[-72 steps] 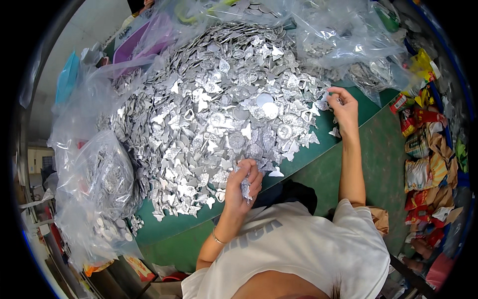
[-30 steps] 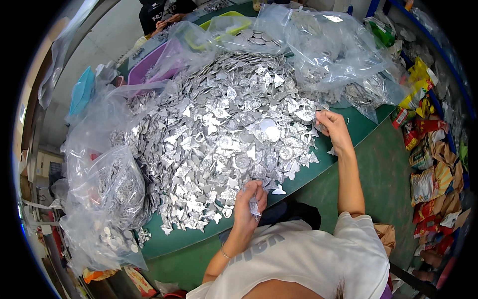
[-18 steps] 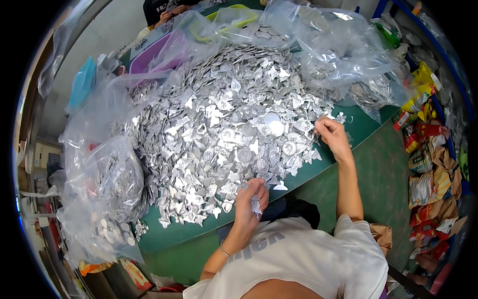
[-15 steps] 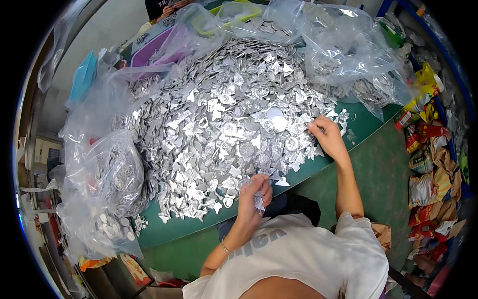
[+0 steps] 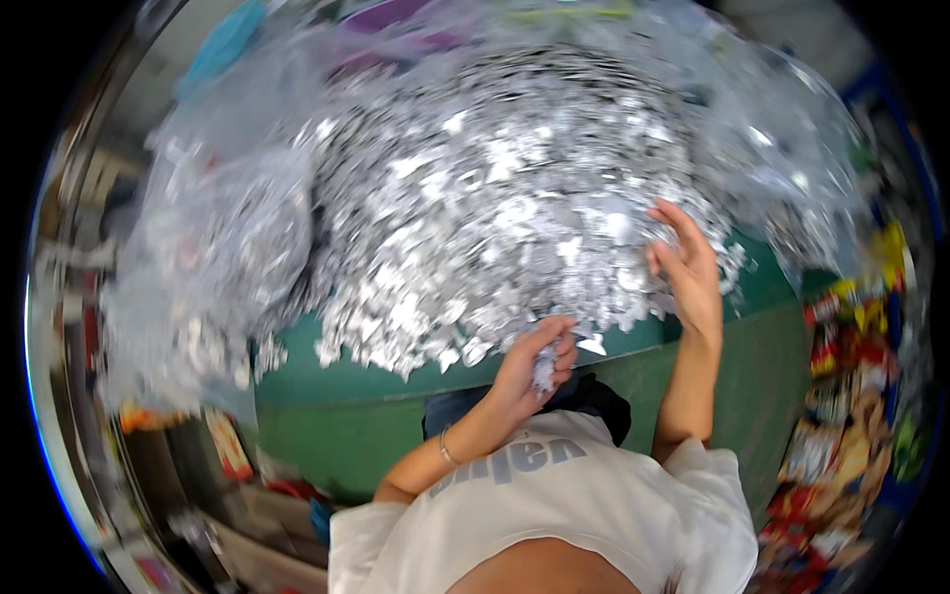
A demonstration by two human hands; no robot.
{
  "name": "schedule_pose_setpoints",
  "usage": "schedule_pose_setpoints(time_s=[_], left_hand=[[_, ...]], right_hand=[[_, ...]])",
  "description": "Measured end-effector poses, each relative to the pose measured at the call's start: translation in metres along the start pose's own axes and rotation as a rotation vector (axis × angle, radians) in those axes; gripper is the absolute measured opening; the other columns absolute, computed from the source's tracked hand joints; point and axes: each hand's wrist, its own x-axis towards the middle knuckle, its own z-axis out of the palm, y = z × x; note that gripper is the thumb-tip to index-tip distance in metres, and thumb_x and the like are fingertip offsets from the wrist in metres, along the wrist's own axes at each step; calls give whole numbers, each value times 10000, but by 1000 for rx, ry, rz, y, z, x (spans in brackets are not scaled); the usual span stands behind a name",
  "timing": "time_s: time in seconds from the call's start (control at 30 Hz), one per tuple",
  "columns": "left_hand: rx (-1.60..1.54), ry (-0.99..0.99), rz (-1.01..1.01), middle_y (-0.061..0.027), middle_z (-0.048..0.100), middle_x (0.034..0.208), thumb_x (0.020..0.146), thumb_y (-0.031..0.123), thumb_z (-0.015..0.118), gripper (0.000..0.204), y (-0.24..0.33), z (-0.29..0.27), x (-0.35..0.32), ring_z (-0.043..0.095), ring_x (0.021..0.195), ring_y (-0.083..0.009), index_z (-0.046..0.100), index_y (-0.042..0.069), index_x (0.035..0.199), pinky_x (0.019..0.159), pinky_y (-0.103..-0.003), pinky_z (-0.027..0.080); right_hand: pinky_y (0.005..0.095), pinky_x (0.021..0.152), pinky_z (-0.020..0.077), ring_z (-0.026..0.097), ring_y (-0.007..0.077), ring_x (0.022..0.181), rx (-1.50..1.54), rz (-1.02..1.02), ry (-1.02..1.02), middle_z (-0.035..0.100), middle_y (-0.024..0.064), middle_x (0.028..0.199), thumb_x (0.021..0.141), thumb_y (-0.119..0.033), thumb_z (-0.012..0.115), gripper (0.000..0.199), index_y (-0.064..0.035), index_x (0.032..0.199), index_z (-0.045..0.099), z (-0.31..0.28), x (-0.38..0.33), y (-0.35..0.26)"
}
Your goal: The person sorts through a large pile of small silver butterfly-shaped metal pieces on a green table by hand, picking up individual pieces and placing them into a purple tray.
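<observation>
A broad heap of small flat silver metal pieces (image 5: 475, 188) covers the table, the motion blur smearing their shapes. My left hand (image 5: 522, 364) is closed around a few silver metal pieces (image 5: 543, 370) near the table's front edge, and they stick out from its curled fingers. Over the right part of the heap is my right hand (image 5: 697, 277), its thumb and fingers apart. Nothing shows between them, and I cannot tell whether the fingertips touch the pieces.
Clear plastic bags of silver pieces flank the heap, one on the left (image 5: 233, 218) and one on the right (image 5: 792, 148). A purple bin (image 5: 396, 25) stands at the back. Colourful packets (image 5: 821, 396) lie at the far right, beyond the green table edge (image 5: 346, 386).
The whole view has shifted, with the heap now higher in the picture. My right hand's fingers have spread from a bent, near-pinched pose. My left hand still grips its pieces.
</observation>
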Motion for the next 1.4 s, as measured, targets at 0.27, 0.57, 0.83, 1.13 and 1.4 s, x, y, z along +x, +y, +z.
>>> schedule_pose_setpoints(time_s=[0.27,0.57,0.83,1.13,1.4], left_hand=[[50,23,89,-9,501,782,894,233,542,230,-9,-8,-8,479,619,-91,538,51,1034,446,-193,356],[239,-35,220,1,493,745,881,233,547,232,38,-5,-4,483,572,-84,556,53,1027,417,-199,332],[355,-10,420,-4,487,688,864,214,536,277,118,1,10,469,533,-87,594,38,1069,397,-214,326],[328,27,583,-12,496,694,881,144,507,191,178,-23,-14,473,519,-102,567,2,995,399,-220,317],[242,39,597,-21,490,691,911,184,495,228,186,-38,-14,463,513,-105,537,-1,1037,404,-229,320]], right_hand=[[228,538,483,588,164,609,140,317,-397,609,155,954,854,-50,561,380,57,1207,469,29,-22,7],[357,801,519,617,264,940,197,371,-623,559,197,1088,886,-4,475,391,59,1262,388,92,12,-22],[279,657,563,664,252,837,-125,249,-728,636,160,915,890,-31,504,317,83,1185,485,151,68,-56],[290,730,563,615,293,983,59,296,-719,546,250,1148,918,-41,435,364,71,1261,384,230,116,-63],[278,689,572,637,303,932,31,332,-767,586,252,1080,890,-23,499,381,64,1248,400,264,138,-51]])
